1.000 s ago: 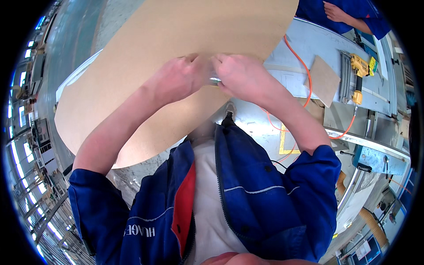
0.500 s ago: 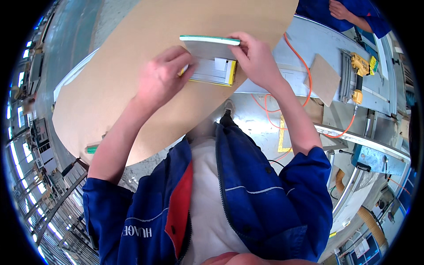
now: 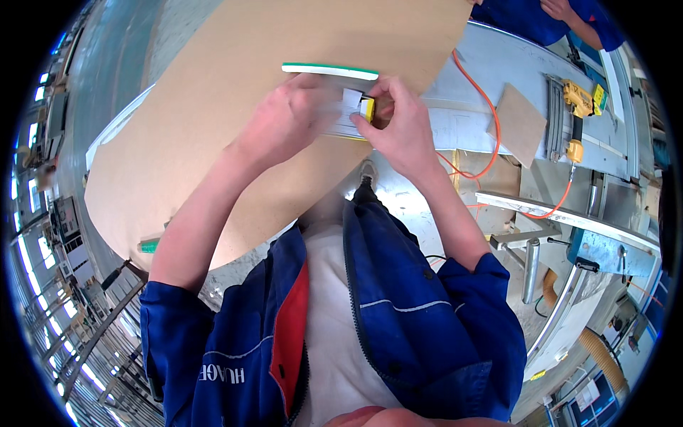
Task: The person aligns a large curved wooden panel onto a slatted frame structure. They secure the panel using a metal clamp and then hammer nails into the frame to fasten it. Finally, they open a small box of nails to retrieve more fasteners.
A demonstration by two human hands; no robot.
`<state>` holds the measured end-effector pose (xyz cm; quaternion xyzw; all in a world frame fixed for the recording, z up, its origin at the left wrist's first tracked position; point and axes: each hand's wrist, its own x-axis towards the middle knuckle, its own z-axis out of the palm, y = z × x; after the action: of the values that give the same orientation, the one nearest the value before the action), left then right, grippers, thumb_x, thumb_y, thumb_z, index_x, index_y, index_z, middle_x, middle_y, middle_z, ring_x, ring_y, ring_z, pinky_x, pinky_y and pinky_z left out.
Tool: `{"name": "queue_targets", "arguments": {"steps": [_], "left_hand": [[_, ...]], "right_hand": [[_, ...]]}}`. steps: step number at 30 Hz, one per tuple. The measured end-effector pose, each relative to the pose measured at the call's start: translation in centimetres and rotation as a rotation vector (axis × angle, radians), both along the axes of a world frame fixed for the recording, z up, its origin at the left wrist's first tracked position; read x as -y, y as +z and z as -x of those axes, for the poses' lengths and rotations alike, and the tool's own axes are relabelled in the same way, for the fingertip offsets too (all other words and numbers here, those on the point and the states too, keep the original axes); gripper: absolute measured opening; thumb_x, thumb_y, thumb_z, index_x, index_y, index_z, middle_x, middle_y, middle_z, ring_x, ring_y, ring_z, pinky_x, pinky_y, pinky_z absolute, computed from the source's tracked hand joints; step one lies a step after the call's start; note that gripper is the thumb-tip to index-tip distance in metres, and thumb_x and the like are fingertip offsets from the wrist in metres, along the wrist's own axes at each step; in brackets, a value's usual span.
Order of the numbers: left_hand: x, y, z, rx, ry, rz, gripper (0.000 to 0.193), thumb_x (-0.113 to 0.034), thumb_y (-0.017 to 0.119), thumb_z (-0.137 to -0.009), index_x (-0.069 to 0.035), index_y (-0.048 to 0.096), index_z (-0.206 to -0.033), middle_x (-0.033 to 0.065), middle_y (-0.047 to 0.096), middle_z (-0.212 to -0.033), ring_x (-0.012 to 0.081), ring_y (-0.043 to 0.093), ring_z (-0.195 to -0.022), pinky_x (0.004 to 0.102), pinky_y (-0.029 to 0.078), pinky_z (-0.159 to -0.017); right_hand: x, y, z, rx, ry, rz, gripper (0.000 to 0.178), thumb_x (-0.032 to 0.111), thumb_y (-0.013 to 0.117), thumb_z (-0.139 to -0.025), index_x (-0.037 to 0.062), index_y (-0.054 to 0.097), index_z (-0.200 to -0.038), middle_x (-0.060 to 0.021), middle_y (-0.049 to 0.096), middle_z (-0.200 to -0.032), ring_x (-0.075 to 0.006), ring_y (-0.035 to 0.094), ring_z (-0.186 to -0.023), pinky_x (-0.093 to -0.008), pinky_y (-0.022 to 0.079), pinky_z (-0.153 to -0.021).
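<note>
A small box (image 3: 368, 108) with yellow edges lies on a large brown board (image 3: 213, 164); thin silver-grey strips, like nail strips, show inside it. A white paper piece (image 3: 351, 99) stands up from the box. Behind it rises a raised lid (image 3: 330, 70) with a green and white edge; whether it is joined to the box cannot be seen. My right hand (image 3: 403, 128) grips the box's right end between thumb and fingers. Over the left part of the box is my left hand (image 3: 288, 117), its fingers smeared by motion, hiding what they touch.
A yellow nail gun (image 3: 578, 107) lies at the right on a grey bench, joined to an orange hose (image 3: 494, 121). Near it is a loose brown panel (image 3: 518, 124). A green object (image 3: 149, 245) sits at the board's left edge. Another person (image 3: 526, 18) stands at the far right.
My right hand has let go of the lid's right end and come down to the box. My left hand has moved right over the box. The lid sits slightly lower and further left in view.
</note>
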<state>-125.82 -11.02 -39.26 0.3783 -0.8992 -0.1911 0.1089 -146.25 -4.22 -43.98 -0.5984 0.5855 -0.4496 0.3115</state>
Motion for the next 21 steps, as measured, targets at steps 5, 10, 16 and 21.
{"name": "queue_targets", "arguments": {"steps": [5,10,16,21], "left_hand": [[2.1,-0.2,0.3,0.076,-0.099,0.007,0.014,-0.008,0.073,-0.090,-0.002,0.077,-0.102,0.0137,0.069,-0.101,0.0339,0.068,-0.090,0.0433,0.056,-0.080],[4.1,-0.5,1.0,0.131,-0.071,-0.088,0.009,-0.005,0.072,-0.090,0.002,0.076,-0.095,0.0139,0.069,-0.091,0.0315,0.067,-0.080,0.0404,0.054,-0.073],[4.5,-0.3,1.2,0.083,-0.132,-0.089,0.010,-0.005,0.071,-0.092,0.004,0.075,-0.093,0.0134,0.068,-0.088,0.0301,0.066,-0.078,0.0389,0.053,-0.072],[4.6,0.1,1.7,0.090,-0.127,-0.095,0.010,-0.006,0.070,-0.092,0.003,0.073,-0.092,0.0136,0.069,-0.089,0.0301,0.067,-0.080,0.0394,0.054,-0.073]], "right_hand": [[-0.6,-0.1,-0.1,0.222,-0.031,-0.115,0.033,0.003,0.073,-0.083,-0.0036,0.062,-0.113,-0.0154,0.071,-0.108,-0.0248,0.074,-0.085,-0.0347,0.059,-0.076],[-1.2,-0.5,0.8,0.353,0.029,-0.127,0.030,-0.006,0.065,-0.090,-0.0061,0.060,-0.120,-0.0147,0.070,-0.126,-0.0155,0.071,-0.095,-0.0298,0.058,-0.083],[-1.1,-0.8,0.8,0.375,0.005,-0.093,0.032,-0.002,0.066,-0.086,-0.0079,0.061,-0.118,-0.0177,0.074,-0.111,-0.0198,0.076,-0.090,-0.0318,0.060,-0.081],[-1.1,-0.6,1.0,0.359,0.019,-0.134,0.035,0.001,0.067,-0.086,-0.0078,0.062,-0.119,-0.0207,0.074,-0.111,-0.0214,0.076,-0.092,-0.0326,0.060,-0.082]]}}
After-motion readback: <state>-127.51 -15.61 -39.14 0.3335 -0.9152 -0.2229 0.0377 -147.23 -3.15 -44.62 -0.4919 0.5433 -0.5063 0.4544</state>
